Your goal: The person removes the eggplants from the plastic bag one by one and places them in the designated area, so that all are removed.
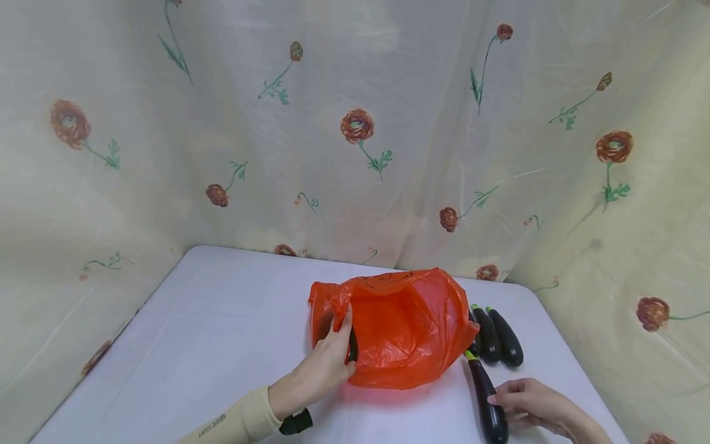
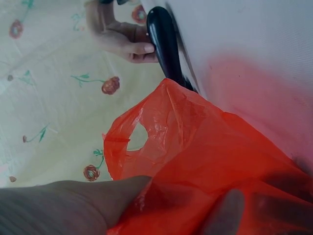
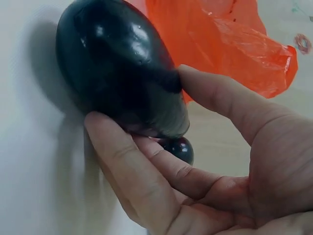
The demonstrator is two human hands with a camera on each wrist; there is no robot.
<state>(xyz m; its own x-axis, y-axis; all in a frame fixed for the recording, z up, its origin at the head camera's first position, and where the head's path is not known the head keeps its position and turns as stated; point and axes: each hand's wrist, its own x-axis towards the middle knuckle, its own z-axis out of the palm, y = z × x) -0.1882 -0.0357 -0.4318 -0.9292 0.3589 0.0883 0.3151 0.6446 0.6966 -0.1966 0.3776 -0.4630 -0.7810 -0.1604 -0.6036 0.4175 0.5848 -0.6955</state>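
An orange-red plastic bag (image 1: 410,333) lies on the table with its mouth open toward me. My left hand (image 1: 327,364) grips the left part of the bag's rim. A dark shape shows beside those fingers, and dark patches show through the film in the left wrist view; their kind is unclear. To the right of the bag, my right hand (image 1: 532,404) pinches a dark purple eggplant (image 1: 487,401) between thumb and fingers. Its green stem end points toward the bag. In the right wrist view the eggplant's rounded end (image 3: 117,58) fills the grasp.
Several more eggplants (image 1: 505,339) lie side by side behind the held one, partly hidden by the bag. The white table (image 1: 222,320) extends to the left. Flower-printed curtains (image 1: 399,172) hang behind it and along both sides.
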